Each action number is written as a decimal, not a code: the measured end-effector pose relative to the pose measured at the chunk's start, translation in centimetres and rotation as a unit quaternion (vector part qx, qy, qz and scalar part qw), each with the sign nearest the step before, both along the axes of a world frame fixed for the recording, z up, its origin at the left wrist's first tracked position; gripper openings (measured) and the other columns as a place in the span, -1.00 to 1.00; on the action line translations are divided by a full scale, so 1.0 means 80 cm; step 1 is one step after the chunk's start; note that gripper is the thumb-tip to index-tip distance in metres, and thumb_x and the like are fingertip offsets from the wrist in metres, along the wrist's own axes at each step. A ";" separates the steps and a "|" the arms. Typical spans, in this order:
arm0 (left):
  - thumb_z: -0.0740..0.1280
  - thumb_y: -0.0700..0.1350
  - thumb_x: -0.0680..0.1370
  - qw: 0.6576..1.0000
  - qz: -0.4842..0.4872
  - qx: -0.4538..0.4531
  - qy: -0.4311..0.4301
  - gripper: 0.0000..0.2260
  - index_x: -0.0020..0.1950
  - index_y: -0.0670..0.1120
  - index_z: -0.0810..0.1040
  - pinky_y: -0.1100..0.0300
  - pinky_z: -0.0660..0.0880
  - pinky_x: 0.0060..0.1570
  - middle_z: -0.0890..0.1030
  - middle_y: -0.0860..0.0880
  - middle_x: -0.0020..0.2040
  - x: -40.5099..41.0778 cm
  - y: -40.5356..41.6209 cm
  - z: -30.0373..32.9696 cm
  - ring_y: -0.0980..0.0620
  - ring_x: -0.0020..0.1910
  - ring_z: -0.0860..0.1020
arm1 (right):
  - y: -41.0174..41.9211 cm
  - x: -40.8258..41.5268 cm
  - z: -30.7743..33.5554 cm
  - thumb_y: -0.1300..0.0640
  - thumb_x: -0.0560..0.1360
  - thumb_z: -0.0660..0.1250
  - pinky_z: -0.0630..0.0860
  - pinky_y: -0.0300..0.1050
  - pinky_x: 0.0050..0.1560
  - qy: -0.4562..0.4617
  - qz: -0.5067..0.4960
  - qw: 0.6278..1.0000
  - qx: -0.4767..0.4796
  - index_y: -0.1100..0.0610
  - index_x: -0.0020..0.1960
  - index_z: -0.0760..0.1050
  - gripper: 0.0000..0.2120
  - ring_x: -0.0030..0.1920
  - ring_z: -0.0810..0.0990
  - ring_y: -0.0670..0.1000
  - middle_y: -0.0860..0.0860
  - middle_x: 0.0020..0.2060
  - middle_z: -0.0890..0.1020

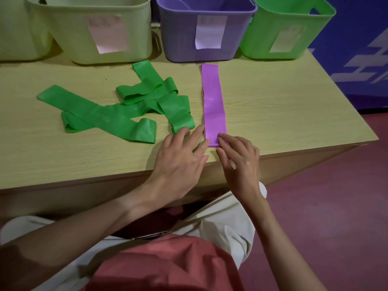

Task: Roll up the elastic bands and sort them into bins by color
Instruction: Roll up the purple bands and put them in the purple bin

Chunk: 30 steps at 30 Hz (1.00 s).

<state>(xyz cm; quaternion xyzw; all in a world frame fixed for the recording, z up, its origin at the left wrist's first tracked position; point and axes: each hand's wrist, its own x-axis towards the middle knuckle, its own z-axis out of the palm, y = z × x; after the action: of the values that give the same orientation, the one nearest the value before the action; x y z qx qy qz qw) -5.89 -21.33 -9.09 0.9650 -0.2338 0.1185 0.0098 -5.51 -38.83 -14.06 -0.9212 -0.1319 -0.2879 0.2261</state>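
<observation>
A purple elastic band (212, 101) lies flat and straight on the wooden table (283, 106), running from the purple bin (180, 38) toward me. My right hand (239, 162) pinches its near end, which is slightly folded up. My left hand (180, 158) rests beside it with straight fingers, their tips touching the band's near left edge. Several green bands (117, 114) lie tangled on the table to the left. A green bin (294, 24) stands at the back right.
A pale yellow-green bin (63, 34) stands at the back left, with another partly in view at the far left. Each bin carries a paper label. The table's right edge (357, 114) drops to a maroon floor. My lap sits below the front edge.
</observation>
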 end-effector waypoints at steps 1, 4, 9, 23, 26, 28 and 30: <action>0.04 0.03 0.61 1.000 0.006 0.003 -0.002 -0.61 0.35 -0.05 0.45 -0.01 0.34 0.11 0.32 -0.08 0.46 -0.002 -0.002 -0.001 -0.13 0.25 0.38 | 0.003 0.003 0.000 0.10 0.57 0.30 0.36 -0.05 0.00 -0.007 -0.013 1.000 0.017 0.12 0.09 0.65 -0.80 0.08 0.55 0.05 -0.04 0.14 0.64; 0.02 0.03 0.62 1.000 0.022 0.014 -0.002 -0.60 0.40 -0.05 0.40 -0.02 0.31 0.14 0.25 -0.07 0.51 -0.007 -0.005 -0.003 -0.13 0.28 0.36 | 0.014 0.011 0.002 0.11 0.53 0.36 0.36 -0.05 -0.12 -0.021 -0.051 0.996 0.067 0.09 -0.04 0.68 -0.87 -0.08 0.55 0.06 -0.07 0.06 0.66; 0.00 0.03 0.63 0.999 0.035 0.023 -0.003 -0.58 0.43 -0.08 0.34 -0.03 0.30 0.16 0.18 -0.07 0.54 -0.007 -0.009 -0.004 -0.14 0.32 0.33 | 0.027 0.013 0.003 0.12 0.48 0.41 0.39 -0.02 -0.09 -0.004 -0.084 0.982 0.168 0.06 -0.10 0.67 -0.94 -0.11 0.50 0.00 -0.09 0.01 0.65; 0.01 0.02 0.61 0.998 0.043 0.039 -0.026 -0.56 0.44 -0.11 0.34 -0.03 0.34 0.17 0.13 -0.06 0.56 0.002 -0.012 -0.010 -0.14 0.35 0.32 | 0.003 0.018 0.002 0.20 0.46 0.47 0.47 -0.08 -0.17 -0.027 -0.005 0.992 0.123 0.22 -0.08 0.67 -0.91 -0.14 0.48 0.03 0.08 -0.19 0.58; 0.00 0.04 0.60 0.998 0.047 0.042 -0.020 -0.55 0.44 -0.08 0.35 -0.07 0.34 0.23 0.11 -0.05 0.56 0.008 -0.012 -0.011 -0.14 0.37 0.31 | 0.001 0.019 0.003 0.19 0.46 0.47 0.44 -0.16 -0.13 -0.018 -0.002 0.994 0.110 0.22 -0.03 0.68 -0.87 -0.13 0.48 0.06 0.08 -0.16 0.59; 0.00 0.05 0.61 0.998 0.050 0.042 -0.019 -0.55 0.45 -0.07 0.33 -0.08 0.30 0.26 0.11 -0.05 0.56 0.010 -0.013 -0.011 -0.14 0.37 0.31 | 0.001 0.020 0.005 0.17 0.46 0.47 0.40 -0.24 -0.12 -0.008 -0.008 0.993 0.116 0.20 -0.03 0.69 -0.87 -0.12 0.46 0.05 0.06 -0.17 0.58; 0.01 0.05 0.62 0.997 0.054 0.045 -0.028 -0.55 0.46 -0.06 0.33 -0.06 0.28 0.20 0.17 -0.05 0.54 0.009 -0.014 -0.011 -0.13 0.31 0.36 | 0.003 0.021 0.008 0.15 0.48 0.45 0.35 -0.31 -0.09 -0.001 -0.013 0.992 0.124 0.17 -0.04 0.69 -0.88 -0.12 0.44 0.03 0.05 -0.18 0.57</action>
<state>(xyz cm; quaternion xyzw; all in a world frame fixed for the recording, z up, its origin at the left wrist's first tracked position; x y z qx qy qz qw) -5.17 -22.41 -9.93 0.9720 -0.1866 0.1348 -0.0469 -3.85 -38.60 -13.43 -0.8873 -0.0831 -0.3062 0.3348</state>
